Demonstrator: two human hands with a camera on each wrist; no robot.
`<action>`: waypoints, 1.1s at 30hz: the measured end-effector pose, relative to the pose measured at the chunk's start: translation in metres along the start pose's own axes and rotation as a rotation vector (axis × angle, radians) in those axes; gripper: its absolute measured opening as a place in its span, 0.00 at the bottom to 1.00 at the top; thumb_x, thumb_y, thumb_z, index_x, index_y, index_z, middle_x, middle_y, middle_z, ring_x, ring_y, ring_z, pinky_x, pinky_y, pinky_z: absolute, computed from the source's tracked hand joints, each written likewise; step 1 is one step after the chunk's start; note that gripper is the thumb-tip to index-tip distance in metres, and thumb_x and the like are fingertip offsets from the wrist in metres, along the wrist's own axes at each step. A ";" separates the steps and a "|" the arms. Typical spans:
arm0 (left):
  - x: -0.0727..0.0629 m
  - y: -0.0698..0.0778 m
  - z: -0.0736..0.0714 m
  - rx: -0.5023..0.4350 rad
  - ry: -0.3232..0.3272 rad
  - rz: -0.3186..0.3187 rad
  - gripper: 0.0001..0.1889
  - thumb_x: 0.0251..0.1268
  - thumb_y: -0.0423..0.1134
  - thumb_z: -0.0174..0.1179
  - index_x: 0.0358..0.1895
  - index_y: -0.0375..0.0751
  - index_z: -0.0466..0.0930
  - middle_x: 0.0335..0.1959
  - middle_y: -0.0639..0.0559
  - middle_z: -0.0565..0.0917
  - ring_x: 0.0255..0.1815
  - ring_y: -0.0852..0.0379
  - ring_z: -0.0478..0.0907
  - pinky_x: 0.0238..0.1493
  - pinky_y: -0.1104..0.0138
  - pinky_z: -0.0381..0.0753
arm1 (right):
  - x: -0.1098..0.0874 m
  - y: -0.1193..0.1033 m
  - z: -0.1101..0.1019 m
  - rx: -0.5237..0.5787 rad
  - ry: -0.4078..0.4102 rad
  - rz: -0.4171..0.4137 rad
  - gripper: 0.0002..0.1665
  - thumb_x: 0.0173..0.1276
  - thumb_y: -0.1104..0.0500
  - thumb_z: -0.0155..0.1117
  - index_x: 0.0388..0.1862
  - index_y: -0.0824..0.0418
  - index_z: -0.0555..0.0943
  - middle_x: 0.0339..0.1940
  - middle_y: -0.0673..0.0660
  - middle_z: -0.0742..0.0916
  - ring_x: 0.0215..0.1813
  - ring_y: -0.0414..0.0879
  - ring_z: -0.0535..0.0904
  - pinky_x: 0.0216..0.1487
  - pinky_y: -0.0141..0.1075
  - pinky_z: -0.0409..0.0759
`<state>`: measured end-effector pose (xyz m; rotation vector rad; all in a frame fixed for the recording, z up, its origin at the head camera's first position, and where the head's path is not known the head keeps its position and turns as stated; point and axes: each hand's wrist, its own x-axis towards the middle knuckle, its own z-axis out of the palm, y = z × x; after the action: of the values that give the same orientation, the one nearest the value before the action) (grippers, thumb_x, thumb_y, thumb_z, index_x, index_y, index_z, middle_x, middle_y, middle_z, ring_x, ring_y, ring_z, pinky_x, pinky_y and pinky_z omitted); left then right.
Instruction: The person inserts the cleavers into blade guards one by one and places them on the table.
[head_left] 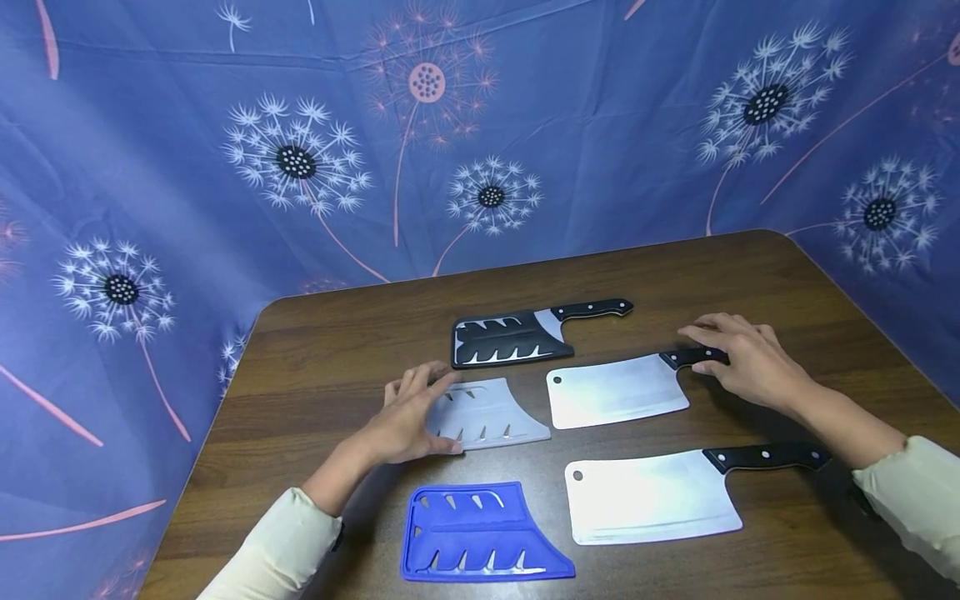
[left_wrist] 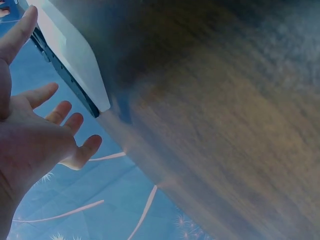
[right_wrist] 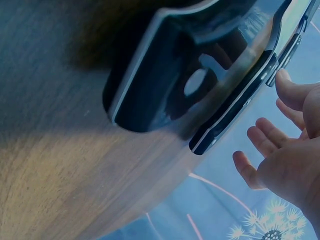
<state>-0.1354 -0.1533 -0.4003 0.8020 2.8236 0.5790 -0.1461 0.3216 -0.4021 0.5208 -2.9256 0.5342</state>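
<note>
My left hand (head_left: 408, 414) is at the left end of a white blade guard (head_left: 487, 414), thumb near its lower edge and fingers by its upper edge. In the left wrist view the fingers look loosely spread beside the white guard (left_wrist: 75, 50). My right hand (head_left: 753, 360) hovers around the black handle (head_left: 678, 358) of the middle cleaver (head_left: 618, 390), thumb on the near side, fingers beyond. The right wrist view has these fingers relaxed and apart, past the handle (right_wrist: 235, 110). Both the guard and this cleaver lie flat on the table.
Nearest me lie a blue blade guard (head_left: 480, 542) and a second bare cleaver (head_left: 652, 500), its handle (head_left: 765, 457) pointing right. Farther back is a cleaver in a black guard (head_left: 510, 340). A blue dandelion-print cloth (head_left: 585, 167) hangs behind the wooden table (head_left: 315, 350).
</note>
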 end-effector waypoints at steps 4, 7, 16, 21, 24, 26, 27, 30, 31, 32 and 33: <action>-0.001 0.000 0.003 0.005 -0.011 -0.012 0.52 0.41 0.55 0.76 0.74 0.49 0.60 0.71 0.47 0.59 0.70 0.48 0.54 0.61 0.46 0.54 | 0.000 0.001 0.000 0.000 -0.005 0.003 0.34 0.56 0.68 0.71 0.64 0.65 0.75 0.59 0.73 0.74 0.61 0.71 0.65 0.55 0.66 0.54; -0.002 0.000 0.006 0.010 -0.017 -0.018 0.52 0.42 0.55 0.76 0.74 0.49 0.59 0.70 0.47 0.59 0.70 0.48 0.54 0.61 0.46 0.53 | 0.000 0.001 0.001 -0.002 -0.006 0.005 0.34 0.55 0.68 0.71 0.63 0.65 0.75 0.59 0.73 0.74 0.61 0.71 0.65 0.55 0.66 0.54; 0.000 -0.001 0.009 0.018 -0.011 -0.001 0.52 0.42 0.57 0.75 0.74 0.49 0.59 0.70 0.48 0.60 0.70 0.48 0.55 0.60 0.47 0.53 | 0.001 0.004 0.003 -0.010 -0.003 -0.017 0.35 0.55 0.68 0.71 0.64 0.65 0.74 0.58 0.73 0.74 0.60 0.71 0.65 0.53 0.66 0.54; -0.001 -0.001 0.010 0.018 -0.015 0.001 0.53 0.43 0.58 0.74 0.75 0.48 0.58 0.70 0.48 0.59 0.70 0.48 0.54 0.59 0.47 0.54 | 0.002 0.004 0.004 -0.007 -0.007 -0.019 0.35 0.54 0.68 0.71 0.63 0.65 0.74 0.58 0.73 0.74 0.60 0.71 0.65 0.52 0.66 0.54; -0.001 -0.001 0.010 0.017 -0.018 0.001 0.54 0.43 0.59 0.74 0.75 0.47 0.57 0.70 0.48 0.59 0.70 0.47 0.54 0.59 0.47 0.54 | 0.002 0.004 0.004 -0.007 -0.014 -0.017 0.35 0.55 0.68 0.71 0.63 0.66 0.74 0.59 0.73 0.74 0.60 0.71 0.65 0.53 0.66 0.54; -0.001 0.000 0.010 0.017 -0.015 0.005 0.54 0.43 0.59 0.74 0.74 0.47 0.57 0.70 0.47 0.59 0.70 0.47 0.54 0.59 0.46 0.54 | 0.002 0.005 0.004 -0.006 -0.021 -0.016 0.35 0.55 0.68 0.71 0.64 0.66 0.74 0.59 0.73 0.73 0.60 0.71 0.65 0.53 0.66 0.54; -0.001 0.000 0.010 0.020 -0.015 0.007 0.54 0.43 0.59 0.74 0.74 0.46 0.57 0.70 0.47 0.59 0.70 0.47 0.54 0.59 0.46 0.54 | 0.002 0.005 0.005 -0.006 -0.024 -0.016 0.35 0.55 0.67 0.71 0.64 0.66 0.74 0.59 0.73 0.73 0.60 0.71 0.65 0.53 0.66 0.54; -0.001 0.001 0.011 0.030 -0.013 0.011 0.54 0.42 0.59 0.74 0.74 0.46 0.58 0.70 0.47 0.59 0.70 0.47 0.54 0.58 0.46 0.55 | 0.002 0.005 0.005 -0.008 -0.027 -0.017 0.35 0.55 0.67 0.71 0.64 0.65 0.74 0.59 0.72 0.73 0.61 0.71 0.65 0.53 0.66 0.54; 0.000 0.001 0.012 0.032 -0.017 0.010 0.54 0.42 0.59 0.74 0.74 0.46 0.57 0.70 0.47 0.58 0.70 0.47 0.54 0.58 0.46 0.55 | 0.002 0.006 0.005 -0.009 -0.026 -0.019 0.35 0.55 0.67 0.71 0.64 0.65 0.74 0.59 0.72 0.73 0.60 0.71 0.65 0.53 0.66 0.54; 0.000 0.001 0.012 0.034 -0.022 0.006 0.54 0.42 0.60 0.74 0.75 0.46 0.56 0.71 0.47 0.58 0.70 0.47 0.54 0.58 0.46 0.55 | 0.002 0.006 0.005 -0.010 -0.026 -0.019 0.35 0.55 0.68 0.71 0.64 0.65 0.74 0.59 0.72 0.73 0.60 0.71 0.65 0.52 0.67 0.54; 0.001 0.001 0.013 0.032 -0.024 0.005 0.55 0.43 0.60 0.74 0.75 0.46 0.56 0.71 0.47 0.58 0.70 0.47 0.53 0.58 0.46 0.55 | 0.002 0.006 0.005 -0.011 -0.025 -0.018 0.35 0.54 0.68 0.71 0.64 0.65 0.74 0.59 0.72 0.73 0.60 0.71 0.65 0.52 0.67 0.54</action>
<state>-0.1322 -0.1478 -0.4112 0.8161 2.8164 0.5222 -0.1500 0.3243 -0.4083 0.5563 -2.9424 0.5124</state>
